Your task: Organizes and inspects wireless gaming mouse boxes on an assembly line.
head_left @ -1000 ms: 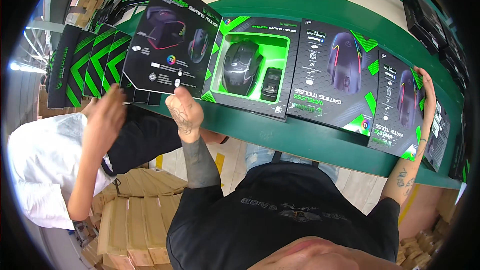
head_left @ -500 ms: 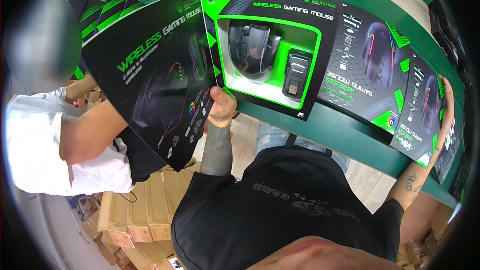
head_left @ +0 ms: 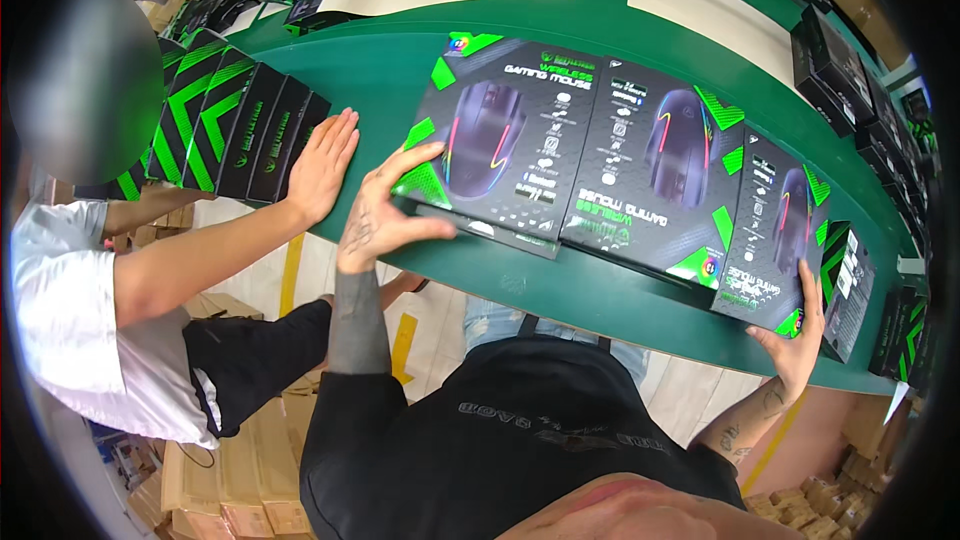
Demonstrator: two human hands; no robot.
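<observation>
Three flat black-and-green mouse boxes lie side by side, printed face up, on the green table. My left hand is spread open, fingertips resting on the near left corner of the left box. The edge of another box shows beneath it. The middle box lies against the left one. My right hand grips the near right corner of the right box, fingers up along its edge.
A co-worker in a white shirt stands at my left, one flat hand against a row of upright black-green boxes. More boxes stand at the right and line the table's far edge. Cardboard cartons are stacked on the floor.
My left hand lifted a large box toward me, then laid it flat at the row's left end, covering the windowed box. The co-worker's hand moved onto the upright boxes. My right hand stayed at the right end.
</observation>
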